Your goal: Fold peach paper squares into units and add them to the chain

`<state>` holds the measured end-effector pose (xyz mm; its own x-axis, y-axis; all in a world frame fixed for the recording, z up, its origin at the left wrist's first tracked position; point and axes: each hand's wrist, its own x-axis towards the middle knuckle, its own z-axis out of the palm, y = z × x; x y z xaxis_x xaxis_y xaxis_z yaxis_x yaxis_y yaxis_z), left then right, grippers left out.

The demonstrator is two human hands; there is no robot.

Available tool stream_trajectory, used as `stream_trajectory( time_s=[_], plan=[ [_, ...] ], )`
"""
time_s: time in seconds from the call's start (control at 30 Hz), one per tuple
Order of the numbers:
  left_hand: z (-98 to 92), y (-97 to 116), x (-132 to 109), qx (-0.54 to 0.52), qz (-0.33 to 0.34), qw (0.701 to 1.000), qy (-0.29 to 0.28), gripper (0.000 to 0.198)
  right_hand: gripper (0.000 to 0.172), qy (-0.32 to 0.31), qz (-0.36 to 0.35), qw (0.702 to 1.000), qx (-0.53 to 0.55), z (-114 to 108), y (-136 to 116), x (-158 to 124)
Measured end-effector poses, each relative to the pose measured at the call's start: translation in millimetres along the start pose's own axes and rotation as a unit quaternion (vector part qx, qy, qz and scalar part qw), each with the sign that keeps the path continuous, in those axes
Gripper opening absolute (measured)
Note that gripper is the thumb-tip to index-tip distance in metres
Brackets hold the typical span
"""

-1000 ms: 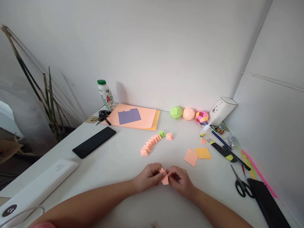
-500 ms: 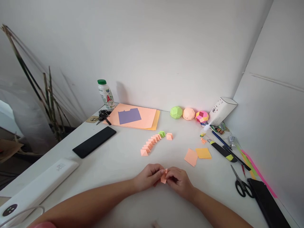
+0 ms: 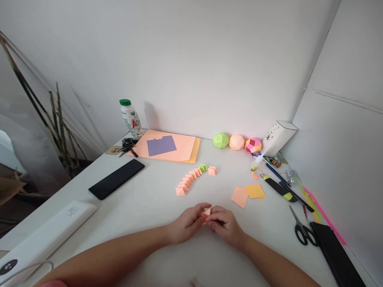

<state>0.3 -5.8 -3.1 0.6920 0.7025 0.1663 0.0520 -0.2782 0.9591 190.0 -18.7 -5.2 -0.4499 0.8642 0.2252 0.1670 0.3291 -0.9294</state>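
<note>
Peach folded paper (image 3: 206, 213) sits pinched in the fingertips of the left hand (image 3: 187, 224) and the right hand (image 3: 226, 227), over the white table (image 3: 143, 213). Beyond lies a curved row of folded pieces (image 3: 180, 191); rightward, loose squares (image 3: 239, 197); farther back, three paper balls (image 3: 236, 142).

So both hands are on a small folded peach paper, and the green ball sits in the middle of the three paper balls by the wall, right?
Not quite: the green ball is leftmost of the three in the head view; the peach ball sits in the middle. The rest is right: the left hand and right hand are on the small folded peach paper.
</note>
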Motion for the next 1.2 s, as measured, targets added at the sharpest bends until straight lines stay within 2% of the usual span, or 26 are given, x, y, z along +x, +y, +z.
stream_trajectory(
  time_s=[0.23,0.43,0.53,0.77,1.2],
  plan=[
    [1.1,-2,-2,0.051,0.001,0.999,0.006,0.039,0.011,0.023,0.090,0.993,0.078,-2,-3,2],
    [1.8,-5,-2,-0.102,-0.031,0.994,0.014,0.038,0.011,0.052,0.109,0.989,0.080,-1,-7,3],
    [2.4,-7,-1,-0.130,-0.048,0.990,0.036,0.038,0.012,0.049,0.104,0.991,0.068,0,-6,3],
    [3.1,-13,-3,-0.059,-0.034,0.997,0.042,0.041,0.012,0.049,0.124,0.986,0.105,0,-1,3],
    [0.2,-7,-1,0.057,0.026,0.998,0.019,0.043,0.018,0.035,0.167,0.977,0.127,-2,-1,3]
  ],
)
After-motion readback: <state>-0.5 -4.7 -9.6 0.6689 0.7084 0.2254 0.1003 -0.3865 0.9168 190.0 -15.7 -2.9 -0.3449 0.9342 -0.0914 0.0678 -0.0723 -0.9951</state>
